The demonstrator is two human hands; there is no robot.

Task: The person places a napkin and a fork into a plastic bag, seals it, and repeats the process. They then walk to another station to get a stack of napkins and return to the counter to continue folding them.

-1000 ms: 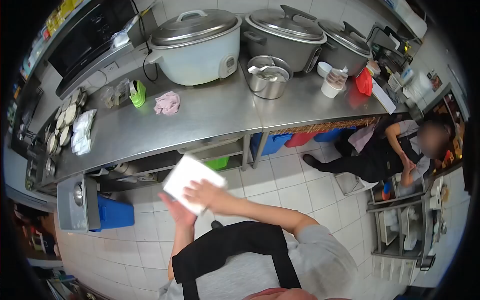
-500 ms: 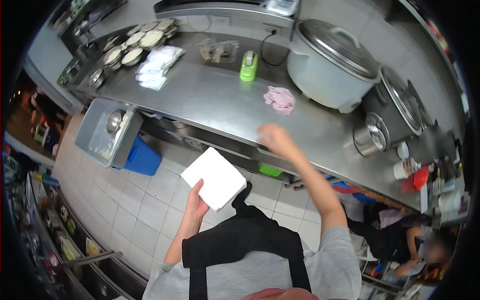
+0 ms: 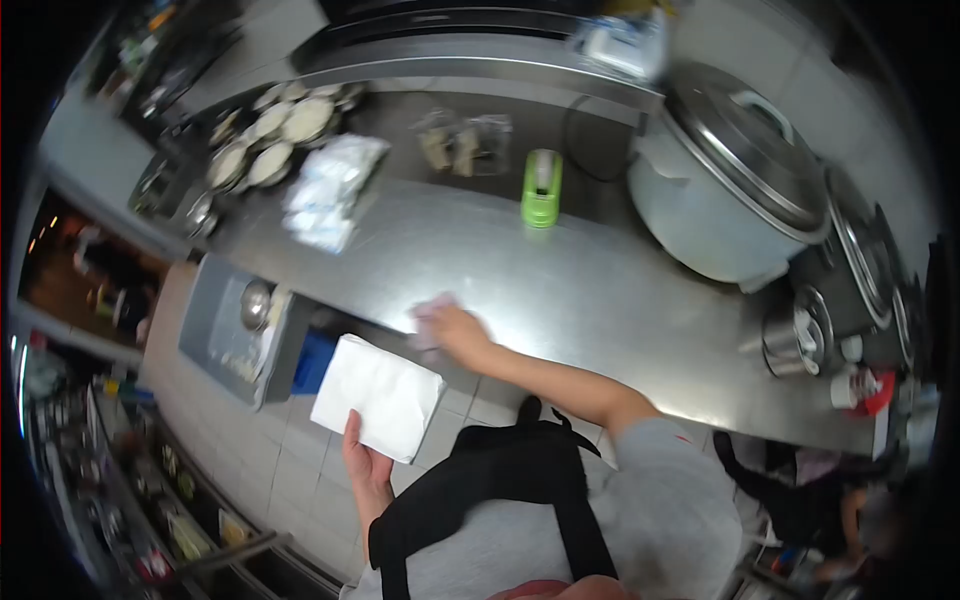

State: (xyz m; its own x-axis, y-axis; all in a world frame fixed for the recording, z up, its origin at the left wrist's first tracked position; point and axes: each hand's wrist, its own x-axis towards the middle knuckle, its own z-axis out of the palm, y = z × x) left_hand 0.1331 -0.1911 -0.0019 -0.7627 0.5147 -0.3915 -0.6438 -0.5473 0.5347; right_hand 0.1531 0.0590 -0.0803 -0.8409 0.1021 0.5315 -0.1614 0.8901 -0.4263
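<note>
A square white stack, perhaps paper or napkins [image 3: 378,398], is gripped at its lower edge by my left hand [image 3: 366,458], in front of my apron. My right hand [image 3: 458,335] is closed on a pink cloth [image 3: 428,318] at the front edge of the steel counter [image 3: 580,290]. Beyond them on the counter stands a green tape dispenser [image 3: 541,190]. White plastic packets [image 3: 332,190] lie to its left, and small clear bags [image 3: 465,145] lie between.
Several bowls [image 3: 270,125] are stacked at the back left. A grey tub [image 3: 222,325] holds a metal bowl at the lower left. A large cooker [image 3: 730,180] and metal pots [image 3: 797,335] stand right. Another person [image 3: 815,505] is at the lower right.
My right hand has moved left and taken hold of the pink cloth, which has shifted from near the cooker to the counter's front edge. The white stack has moved slightly left and down.
</note>
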